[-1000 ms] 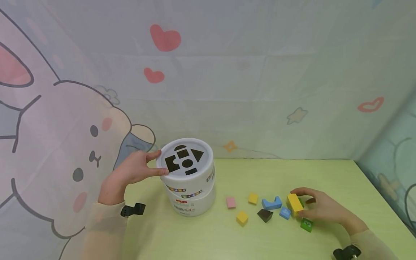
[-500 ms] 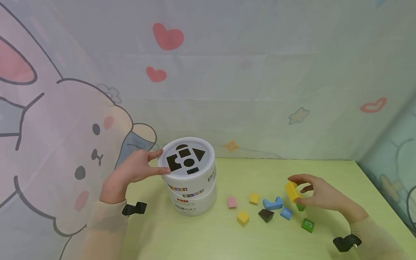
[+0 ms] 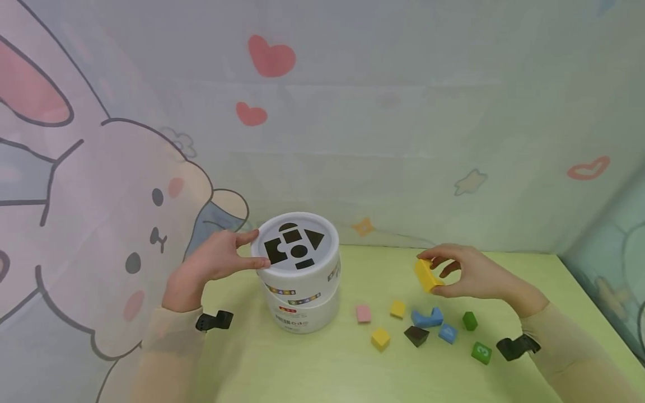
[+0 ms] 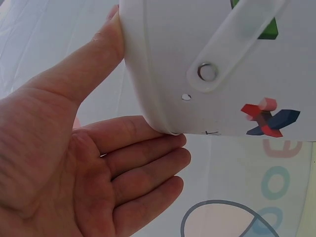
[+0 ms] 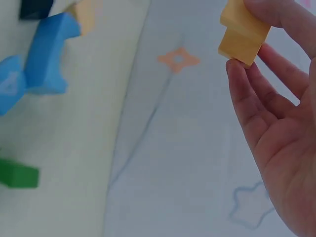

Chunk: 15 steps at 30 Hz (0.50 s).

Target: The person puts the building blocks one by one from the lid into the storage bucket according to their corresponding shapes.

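A white bucket (image 3: pixel 302 305) stands upright on the table, its lid (image 3: pixel 314 266) cut with dark holes of several shapes. My left hand (image 3: pixel 216 257) rests against the lid's left rim, thumb and forefinger spread and fairly straight. In the left wrist view its other fingers lie loosely beneath the bucket wall (image 4: pixel 163 54). With thumb and fingertips my right hand (image 3: pixel 473 271) pinches a yellow notched block (image 3: pixel 427 276), held above the table. The right wrist view shows the notch in this yellow block (image 5: pixel 244 32); the thumb covers part of it.
Loose blocks lie right of the bucket: pink (image 3: pixel 363 314), two yellow (image 3: pixel 397 309), dark brown (image 3: pixel 416 336), a blue arch (image 3: pixel 427 318), a small blue one (image 3: pixel 447 333) and two green (image 3: pixel 481 352). A patterned cloth (image 3: pixel 383 123) hangs behind the table (image 3: pixel 282 369).
My right hand has lifted the yellow notched block off the table and carried it left and away from me, uncovering a green block. The left hand keeps its place on the bucket.
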Motion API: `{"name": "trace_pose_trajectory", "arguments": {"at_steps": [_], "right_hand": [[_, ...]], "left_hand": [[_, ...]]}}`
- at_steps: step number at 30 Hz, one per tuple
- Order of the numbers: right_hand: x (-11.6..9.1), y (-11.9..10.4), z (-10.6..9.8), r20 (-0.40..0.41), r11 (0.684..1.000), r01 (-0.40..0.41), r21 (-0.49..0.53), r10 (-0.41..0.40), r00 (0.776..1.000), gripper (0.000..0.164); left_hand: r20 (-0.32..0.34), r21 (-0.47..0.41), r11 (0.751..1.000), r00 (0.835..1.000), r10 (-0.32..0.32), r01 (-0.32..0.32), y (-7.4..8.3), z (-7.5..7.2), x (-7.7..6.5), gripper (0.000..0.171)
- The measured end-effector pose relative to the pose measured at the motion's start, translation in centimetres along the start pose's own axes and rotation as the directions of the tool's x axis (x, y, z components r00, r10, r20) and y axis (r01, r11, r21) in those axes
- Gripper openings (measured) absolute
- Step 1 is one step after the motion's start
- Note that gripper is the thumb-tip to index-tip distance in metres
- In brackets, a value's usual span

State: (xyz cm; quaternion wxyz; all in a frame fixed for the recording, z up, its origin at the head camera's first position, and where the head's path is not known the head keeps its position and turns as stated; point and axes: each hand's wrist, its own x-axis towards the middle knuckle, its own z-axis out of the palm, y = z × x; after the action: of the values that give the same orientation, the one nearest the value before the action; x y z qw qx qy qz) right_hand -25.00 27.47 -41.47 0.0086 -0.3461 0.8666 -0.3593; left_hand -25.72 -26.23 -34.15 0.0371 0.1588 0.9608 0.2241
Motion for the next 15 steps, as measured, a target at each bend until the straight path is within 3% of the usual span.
{"name": "trace_pose_trajectory", "arguments": {"at_steps": [8,15], "right_hand": [[4.1,-3.3,-0.5,0.068,0.996,0.033,0.079,-0.038,0.997,0.065],[8.2,-6.4,-1.1,0.08,0.995,0.057,0.085,-0.064,0.995,0.068]], "left_hand": [[-0.002,0.001,1.0,1.0,-0.01,0.01,0.0,0.1,0.1,0.098],[-0.004,-0.007,1.0,1.0,-0.008,0.008,-0.1,0.1,0.1,0.098]]}}
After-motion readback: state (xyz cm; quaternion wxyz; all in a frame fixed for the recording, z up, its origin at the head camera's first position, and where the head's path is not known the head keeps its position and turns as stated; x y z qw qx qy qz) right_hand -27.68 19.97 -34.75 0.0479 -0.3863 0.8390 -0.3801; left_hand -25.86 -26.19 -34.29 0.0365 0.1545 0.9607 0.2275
